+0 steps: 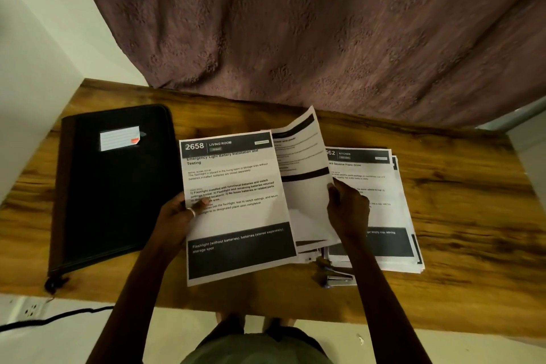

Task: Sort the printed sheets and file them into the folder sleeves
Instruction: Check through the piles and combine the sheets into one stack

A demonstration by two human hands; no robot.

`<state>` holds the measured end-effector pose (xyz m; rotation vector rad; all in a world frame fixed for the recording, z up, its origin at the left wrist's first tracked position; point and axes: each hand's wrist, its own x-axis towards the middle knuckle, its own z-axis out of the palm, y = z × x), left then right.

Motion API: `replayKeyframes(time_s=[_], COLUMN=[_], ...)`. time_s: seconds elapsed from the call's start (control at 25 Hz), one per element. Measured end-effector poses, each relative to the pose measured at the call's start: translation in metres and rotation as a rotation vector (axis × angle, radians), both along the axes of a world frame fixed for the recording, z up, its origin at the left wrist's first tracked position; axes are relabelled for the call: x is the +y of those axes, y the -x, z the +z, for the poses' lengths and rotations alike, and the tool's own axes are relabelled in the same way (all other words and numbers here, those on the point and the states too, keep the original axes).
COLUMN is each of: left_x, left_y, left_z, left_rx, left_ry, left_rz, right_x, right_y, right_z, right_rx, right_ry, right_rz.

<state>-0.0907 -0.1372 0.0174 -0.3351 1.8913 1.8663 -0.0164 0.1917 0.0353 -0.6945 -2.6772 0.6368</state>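
Observation:
My left hand (180,213) grips the left edge of a printed sheet headed "2658 Living Room" (236,216), thumb on its face. My right hand (348,207) pinches the right edge of a second sheet (304,162), which is lifted and curls upward behind the first. Under my right hand lies a stack of printed sheets (387,192) with a "Kitchen" page on top. A closed black zip folder (112,186) with a small lined label lies flat at the left of the wooden table (472,201).
A stapler (336,275) sits at the stack's near edge, partly under the papers. A mauve curtain (325,23) hangs behind the table. On the floor at the left are a power strip (29,309) and a black cable.

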Motion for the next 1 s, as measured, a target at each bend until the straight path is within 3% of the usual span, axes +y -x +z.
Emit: replayKeyframes(time_s=[0.2,0.44,0.52,0.72,1.0], left_x=[0.005,0.004,0.006,0.025,0.043], left_y=[-0.002,-0.002,-0.002,-0.004,-0.01], left_z=[0.003,0.004,0.006,0.016,0.016], left_rx=[-0.008,-0.012,-0.039,-0.101,-0.092], left_ry=[-0.013,-0.039,-0.091,-0.219,-0.147], left_rz=[0.017,0.012,0.025,0.065,0.104], right_x=[-0.001,0.011,0.016,0.003,-0.04], right_y=[-0.004,-0.009,-0.009,-0.016,-0.011], right_z=[-0.007,0.0,0.009,0.034,0.034], right_rx=[-0.085,-0.004,0.009,-0.014,-0.109], right_ry=[0.177,0.147,0.299,0.903,1.126], right_rz=[0.046,-0.028,-0.015,-0.057,0.074])
